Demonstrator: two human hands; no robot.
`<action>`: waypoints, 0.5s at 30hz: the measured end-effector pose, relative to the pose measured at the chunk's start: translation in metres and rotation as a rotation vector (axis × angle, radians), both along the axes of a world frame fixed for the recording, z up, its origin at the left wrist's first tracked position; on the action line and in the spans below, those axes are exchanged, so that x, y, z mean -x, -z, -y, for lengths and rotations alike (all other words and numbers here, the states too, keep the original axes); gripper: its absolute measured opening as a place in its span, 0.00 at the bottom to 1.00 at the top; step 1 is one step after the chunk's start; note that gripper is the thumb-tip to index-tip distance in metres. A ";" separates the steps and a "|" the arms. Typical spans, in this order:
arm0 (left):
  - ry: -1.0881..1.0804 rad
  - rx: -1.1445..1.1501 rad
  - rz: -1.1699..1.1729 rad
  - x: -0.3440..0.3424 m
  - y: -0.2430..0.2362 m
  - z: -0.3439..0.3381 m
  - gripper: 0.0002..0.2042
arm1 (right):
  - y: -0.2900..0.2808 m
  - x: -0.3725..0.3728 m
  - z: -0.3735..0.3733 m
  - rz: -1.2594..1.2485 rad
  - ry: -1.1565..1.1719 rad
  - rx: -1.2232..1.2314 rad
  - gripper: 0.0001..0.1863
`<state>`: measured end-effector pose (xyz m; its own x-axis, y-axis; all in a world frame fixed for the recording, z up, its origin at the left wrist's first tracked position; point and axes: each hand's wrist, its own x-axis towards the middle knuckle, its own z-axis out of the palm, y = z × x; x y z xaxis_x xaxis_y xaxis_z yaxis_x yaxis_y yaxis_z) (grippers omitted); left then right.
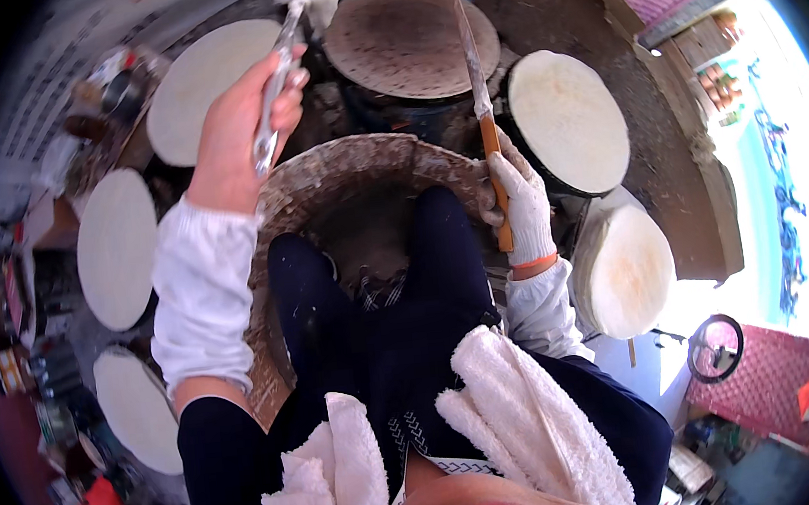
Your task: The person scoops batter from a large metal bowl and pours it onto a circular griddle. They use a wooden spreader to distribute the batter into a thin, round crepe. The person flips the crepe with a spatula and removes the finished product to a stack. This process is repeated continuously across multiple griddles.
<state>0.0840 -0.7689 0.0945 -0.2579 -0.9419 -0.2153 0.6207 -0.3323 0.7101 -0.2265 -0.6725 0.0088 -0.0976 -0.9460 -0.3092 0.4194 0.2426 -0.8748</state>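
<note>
My bare left hand [254, 121] is raised and closed round the metal handle of a ladle-like tool [279, 85]. Its far end, by the top edge, is thick with white paste, which hides its shape. A white glove covers my right hand [522, 194], closed on the wooden handle of a long flat spatula [473, 64]. The spatula's narrow, smeared blade points away, over the right part of a dark round griddle [395, 37]; whether they touch I cannot tell. Pale round flatbreads lie on either side: one [208, 92] beyond my left hand, another [569, 121] right of my glove.
A curved, crusted brown rim [358, 156] surrounds my knees. More pale rounds [118, 249] stand at the left, and a stack of them [625, 267] is near my right forearm. Behind that stack rises a brown sheet [665, 153]. A steering wheel [716, 348] shows lower right; clutter lines the left.
</note>
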 end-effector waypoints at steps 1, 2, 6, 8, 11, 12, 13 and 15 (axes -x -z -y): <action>0.022 -0.001 0.024 0.020 0.008 0.031 0.17 | -0.010 -0.003 0.004 -0.013 0.084 0.007 0.28; 0.048 -0.005 0.039 0.043 0.017 0.058 0.16 | -0.017 -0.001 0.011 -0.048 0.136 0.016 0.28; 0.086 0.058 0.358 0.129 0.066 0.131 0.12 | -0.016 0.004 0.050 -0.148 0.190 0.038 0.30; 0.191 0.157 0.504 0.158 0.100 0.151 0.12 | 0.005 0.006 0.079 -0.081 0.199 0.045 0.29; 0.144 0.332 1.033 0.185 0.151 0.180 0.14 | 0.041 0.010 0.116 -0.216 0.117 -0.086 0.29; 0.012 0.441 1.334 0.190 0.167 0.186 0.17 | 0.052 0.014 0.124 -0.267 0.093 -0.130 0.28; -0.132 0.550 1.632 0.192 0.183 0.192 0.20 | 0.060 0.020 0.130 -0.172 0.073 -0.181 0.28; -0.119 0.643 1.829 0.166 0.215 0.207 0.26 | 0.072 0.015 0.137 -0.094 0.277 -0.027 0.27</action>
<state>-0.0821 -0.9764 -0.1202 -0.0969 -0.9701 0.2225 -0.8974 0.1819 0.4019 -0.2414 -0.8093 -0.0636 -0.3804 -0.8709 -0.3110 0.3904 0.1536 -0.9077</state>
